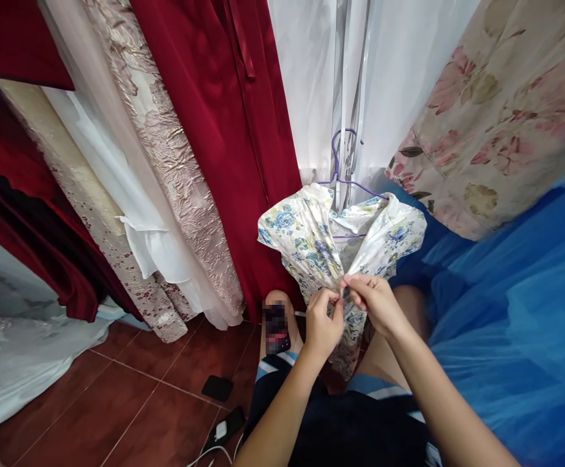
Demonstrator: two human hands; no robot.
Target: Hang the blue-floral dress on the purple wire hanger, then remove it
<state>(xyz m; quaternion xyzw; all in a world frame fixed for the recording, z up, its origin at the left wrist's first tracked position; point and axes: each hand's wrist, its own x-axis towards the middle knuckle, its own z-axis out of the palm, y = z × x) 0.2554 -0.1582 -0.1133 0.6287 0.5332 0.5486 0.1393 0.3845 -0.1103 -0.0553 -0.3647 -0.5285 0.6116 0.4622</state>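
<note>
I see pale gowns (168, 149) at far L beside a dk red dress (243, 162), then a phone (276, 327) w/ blurred screen on the person's L leg (277, 296). L hand (324, 321) pinches front of blue-flowered blouse (306, 240), which is on a purple hanger (335, 155); R hand (377, 301) pinches it just alongside, fingertips narrow. Far R, pink-flowered cloth (486, 123) above blue tulle (506, 311)

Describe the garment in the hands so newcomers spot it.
Find the white fabric hanging at upper centre. Near its bottom, a purple hanger holds the garment, pinched in front by the left hand and right hand. Blue flowers on white set it apart from the pink-flowered cloth.
</note>
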